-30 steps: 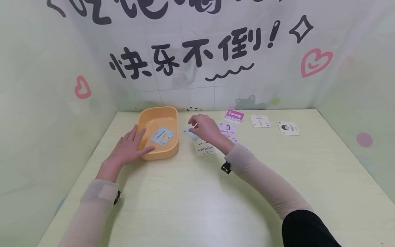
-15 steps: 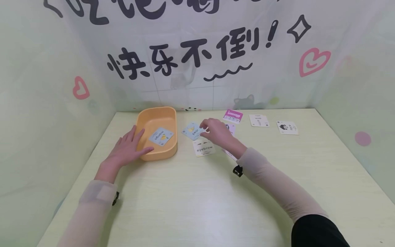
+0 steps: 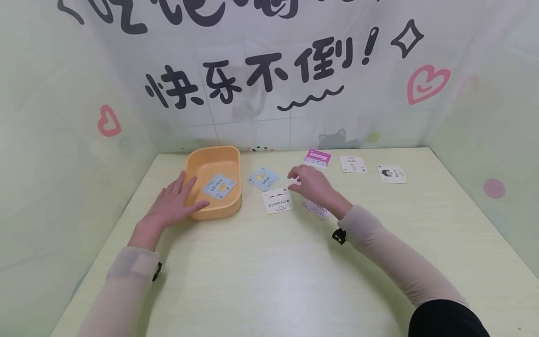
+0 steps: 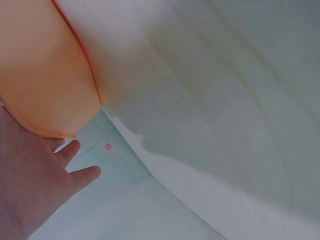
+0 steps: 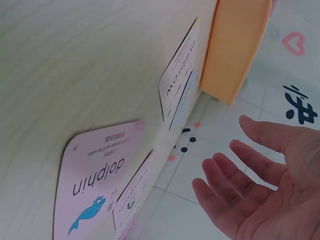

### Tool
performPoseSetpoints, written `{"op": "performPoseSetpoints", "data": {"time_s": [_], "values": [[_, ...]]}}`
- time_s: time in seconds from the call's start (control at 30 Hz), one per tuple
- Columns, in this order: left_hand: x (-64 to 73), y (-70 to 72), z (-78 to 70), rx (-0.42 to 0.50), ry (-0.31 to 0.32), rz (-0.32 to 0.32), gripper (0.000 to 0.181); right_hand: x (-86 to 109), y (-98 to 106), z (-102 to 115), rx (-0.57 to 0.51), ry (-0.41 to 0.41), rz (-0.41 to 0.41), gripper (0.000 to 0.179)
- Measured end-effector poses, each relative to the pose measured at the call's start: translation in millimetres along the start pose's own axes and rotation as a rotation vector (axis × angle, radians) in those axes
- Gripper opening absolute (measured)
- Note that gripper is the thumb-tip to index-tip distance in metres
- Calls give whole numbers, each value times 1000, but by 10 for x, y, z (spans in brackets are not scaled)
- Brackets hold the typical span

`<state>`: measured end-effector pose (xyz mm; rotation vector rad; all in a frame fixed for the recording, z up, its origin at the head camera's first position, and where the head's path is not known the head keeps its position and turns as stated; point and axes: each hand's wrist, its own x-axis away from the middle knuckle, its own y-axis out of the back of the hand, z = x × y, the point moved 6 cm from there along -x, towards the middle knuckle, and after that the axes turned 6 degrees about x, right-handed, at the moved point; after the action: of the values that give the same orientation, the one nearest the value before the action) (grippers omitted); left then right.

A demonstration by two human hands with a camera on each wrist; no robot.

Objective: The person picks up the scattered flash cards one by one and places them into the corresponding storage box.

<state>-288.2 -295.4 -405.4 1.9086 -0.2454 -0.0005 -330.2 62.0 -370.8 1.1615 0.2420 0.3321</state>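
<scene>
My left hand (image 3: 170, 203) rests with spread fingers on the near left rim of an orange plastic tray (image 3: 216, 214). Inside the tray lies a blue mango card (image 3: 219, 186). My right hand (image 3: 313, 185) hovers over the cards with loosely bent fingers and nothing between them, as the right wrist view shows. Beneath it are a pink dolphin card (image 5: 95, 175) and a penguin card (image 5: 132, 195), the latter mostly hidden by the hand in the head view. To its left lie a blue pear card (image 3: 263, 179) and a white eyebrow card (image 3: 277, 201).
Farther back on the pale wooden table (image 3: 261, 271) lie a magenta card (image 3: 317, 158), an arm card (image 3: 353, 164) and a face card (image 3: 391, 173). A printed cloth (image 3: 252, 117) hangs behind the table, with pale walls at both sides.
My right hand has moved right and a little toward me, from above the pear card to above the penguin and dolphin cards. The pear card is now uncovered. My left hand stays at the tray.
</scene>
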Motion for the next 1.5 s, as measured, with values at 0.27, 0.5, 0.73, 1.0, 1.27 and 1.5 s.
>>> {"op": "performPoseSetpoints", "data": {"time_s": [0.27, 0.5, 0.73, 1.0, 1.27, 1.5], "values": [[5, 6, -19, 4, -3, 3, 103, 94, 21, -174, 26, -19, -10, 34], [13, 6, -19, 10, 1, 7, 104, 186, 29, -302, 42, -38, 7, 35], [9, 0, -17, 10, 1, 6, 104, 267, 64, -411, 62, -58, 13, 36], [4, -5, -14, 13, -2, 3, 104, 337, 81, -523, 61, -110, 38, 40], [13, -6, -8, 21, 3, 2, 104, 371, 72, -628, 23, -106, 64, 61], [4, -11, 3, 16, 2, 4, 104, 408, -7, -733, -74, 59, 209, 87]]}}
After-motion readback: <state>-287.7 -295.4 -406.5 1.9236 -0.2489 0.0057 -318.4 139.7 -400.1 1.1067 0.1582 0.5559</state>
